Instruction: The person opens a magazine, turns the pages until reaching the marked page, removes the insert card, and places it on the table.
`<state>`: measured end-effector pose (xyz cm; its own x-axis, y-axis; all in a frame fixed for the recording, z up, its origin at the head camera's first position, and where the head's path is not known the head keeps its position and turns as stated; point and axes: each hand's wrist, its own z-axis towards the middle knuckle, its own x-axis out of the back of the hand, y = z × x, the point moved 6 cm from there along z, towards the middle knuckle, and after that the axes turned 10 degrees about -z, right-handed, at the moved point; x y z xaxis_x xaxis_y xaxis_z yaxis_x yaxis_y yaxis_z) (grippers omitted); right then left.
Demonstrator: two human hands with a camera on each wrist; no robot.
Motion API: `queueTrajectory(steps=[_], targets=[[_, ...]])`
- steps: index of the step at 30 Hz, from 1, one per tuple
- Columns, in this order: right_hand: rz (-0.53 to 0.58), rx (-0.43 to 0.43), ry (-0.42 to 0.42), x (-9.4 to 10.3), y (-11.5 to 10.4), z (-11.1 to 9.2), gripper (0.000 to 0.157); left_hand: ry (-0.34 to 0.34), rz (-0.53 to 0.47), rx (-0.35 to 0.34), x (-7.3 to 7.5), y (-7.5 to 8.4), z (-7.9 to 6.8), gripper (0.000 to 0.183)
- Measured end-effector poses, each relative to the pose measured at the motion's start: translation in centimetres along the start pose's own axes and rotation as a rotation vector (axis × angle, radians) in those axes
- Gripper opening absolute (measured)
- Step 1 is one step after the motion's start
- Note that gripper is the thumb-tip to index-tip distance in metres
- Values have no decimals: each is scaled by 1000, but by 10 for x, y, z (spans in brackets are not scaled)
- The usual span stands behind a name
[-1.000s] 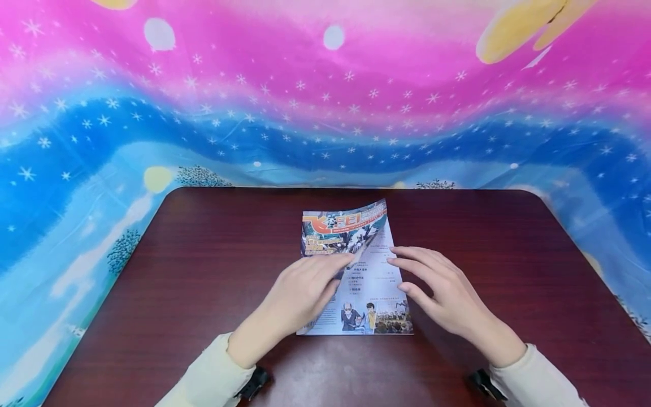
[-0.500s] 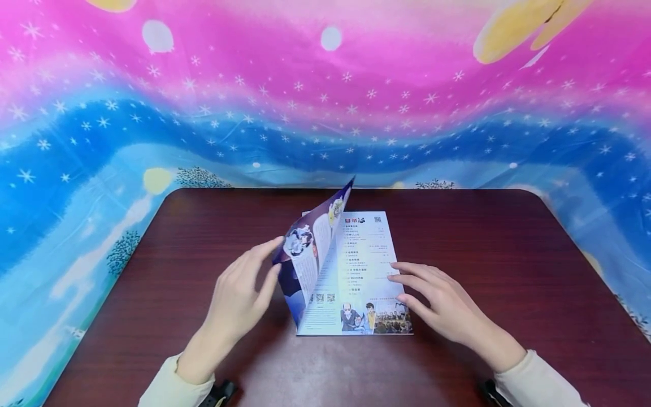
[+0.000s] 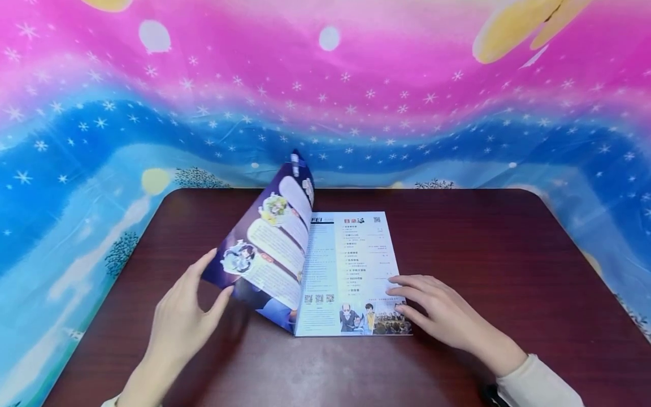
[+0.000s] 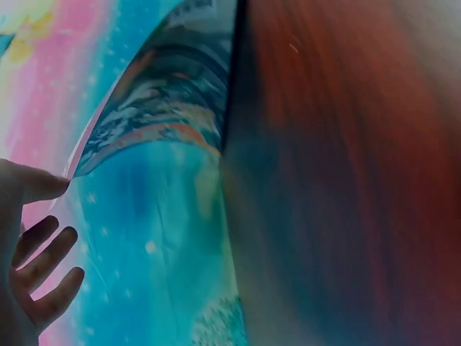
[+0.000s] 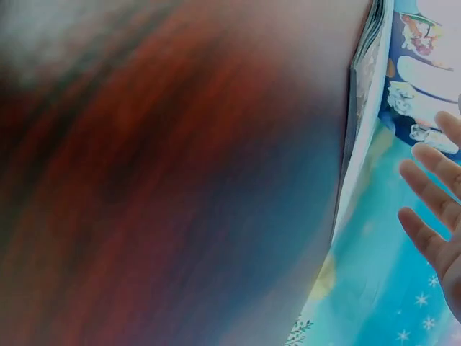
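An open magazine (image 3: 356, 271) lies on the dark red-brown table, its right-hand page showing a printed contents list and cartoon pictures. Its front cover (image 3: 264, 243), purple with character drawings inside, is raised and tilted to the left. My left hand (image 3: 185, 316) holds the cover's outer edge between thumb and fingers. In the left wrist view, a fingertip meets the edge of the curved cover (image 4: 158, 108) while the other fingers stand apart. My right hand (image 3: 442, 311) has its loosely bent fingertips at the right edge of the page. The right wrist view shows its fingers (image 5: 432, 191) spread.
The table (image 3: 483, 243) has rounded far corners. Behind it hangs a pink and blue cloth (image 3: 325, 102) with white snowflakes, covering the back and sides. The cover's top corner rises above the table's far edge in the head view.
My left hand has moved left and turned the cover away from the page, baring the contents page. The right hand has slid slightly toward me along the page's edge.
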<state>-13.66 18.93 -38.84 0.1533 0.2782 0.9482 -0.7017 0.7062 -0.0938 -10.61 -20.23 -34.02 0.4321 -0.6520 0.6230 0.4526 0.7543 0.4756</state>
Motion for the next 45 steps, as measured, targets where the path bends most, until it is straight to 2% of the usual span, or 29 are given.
queueTrajectory(steps=[6,14,17,21,23,26,30,34,36,40,45], targets=[[9,9,14,0,1,-4,28,-102,49,116,9,-21,-14,85],[11,2,1,-4,6,-7,30,-229,115,282,15,-47,-23,76],[7,0,-7,-4,7,-7,29,-246,142,316,18,-54,-26,70],[-1,-7,-18,-6,9,-7,27,-250,176,322,23,-64,-30,63],[-7,-22,-33,-8,10,-8,27,-276,188,334,24,-70,-31,62],[-12,-51,-80,-10,12,-9,28,-363,190,378,23,-81,-36,63],[0,-85,-166,-14,14,-10,35,-518,172,427,17,-94,-42,67],[4,-95,-241,-18,14,-10,46,-630,146,441,10,-104,-47,69],[4,-95,-268,-20,15,-11,50,-658,145,433,7,-106,-49,68],[13,-99,-297,-23,16,-11,55,-685,167,394,2,-105,-52,67],[22,-107,-313,-24,17,-11,58,-670,166,338,-5,-93,-49,65]])
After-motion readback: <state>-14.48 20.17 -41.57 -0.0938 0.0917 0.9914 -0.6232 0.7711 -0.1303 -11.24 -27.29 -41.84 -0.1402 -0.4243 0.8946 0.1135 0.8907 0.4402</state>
